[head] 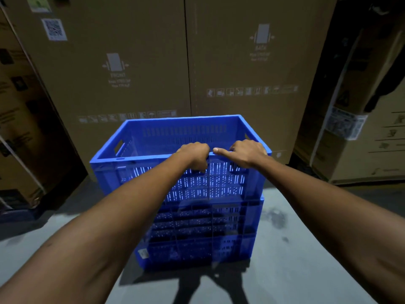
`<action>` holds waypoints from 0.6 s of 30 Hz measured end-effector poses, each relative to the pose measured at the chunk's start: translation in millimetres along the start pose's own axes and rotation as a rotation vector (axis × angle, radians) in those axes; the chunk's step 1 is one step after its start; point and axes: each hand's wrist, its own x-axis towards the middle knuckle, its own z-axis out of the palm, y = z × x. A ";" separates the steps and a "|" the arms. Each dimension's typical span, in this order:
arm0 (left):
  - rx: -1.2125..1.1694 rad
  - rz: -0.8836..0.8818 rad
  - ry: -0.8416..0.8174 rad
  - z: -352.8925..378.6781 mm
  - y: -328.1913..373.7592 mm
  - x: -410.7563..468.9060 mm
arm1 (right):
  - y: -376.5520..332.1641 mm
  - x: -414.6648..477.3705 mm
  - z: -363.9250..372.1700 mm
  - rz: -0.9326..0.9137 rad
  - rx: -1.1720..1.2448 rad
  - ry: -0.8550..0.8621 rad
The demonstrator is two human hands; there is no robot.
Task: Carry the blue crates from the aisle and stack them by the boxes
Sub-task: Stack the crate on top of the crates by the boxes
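Directly under both hands, the top blue crate (179,150) sits on a lower blue crate (201,233), the two forming a stack that stands on the grey floor (295,249). The upper crate is open and empty as far as its slotted walls and inside show, with a handle slot in its left wall and another in its right. Beyond the far rim from the grip, tall cardboard boxes (142,62) rise like a wall just behind the stack, their printed handling marks facing the camera. Out to the left of the grip, more stacked cartons (24,128) stand near the crate's left corner, leaving a narrow strip of floor between. Out to the right, another carton (361,139) with a white label stands farther off, with a wider strip of floor showing. On the near side of the grip the floor is open and pale, marked by a dark stain to the right of the lower crate and by the shadow of the person's legs below the stack. The left hand (195,154) is curled over the near rim of the top crate, fingers wrapped down onto the outer wall, closed on the edge. The right hand (247,153) rests on the same rim just beside it, its fingers over the edge and its thumb (221,151) laid flat along the top of the rim toward the left hand. Both forearms are bare and reach straight forward.
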 end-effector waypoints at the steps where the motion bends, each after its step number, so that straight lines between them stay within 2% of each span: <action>1: -0.001 -0.002 0.001 0.3 4.4 2.7 | 4.2 -0.9 0.2 0.004 -0.003 0.002; 10: -0.003 -0.027 0.043 5.9 12.5 8.7 | 11.5 1.5 2.6 0.029 -0.042 -0.013; 13: 0.019 0.024 0.159 14.1 8.7 4.8 | 5.6 2.6 3.0 0.119 -0.055 0.024; 15: 0.060 0.072 0.225 20.4 5.9 -2.7 | -1.8 1.2 2.8 0.173 -0.045 -0.012; 18: 0.079 0.159 0.219 23.9 -2.4 -16.6 | -13.3 -0.7 1.0 0.278 -0.016 -0.080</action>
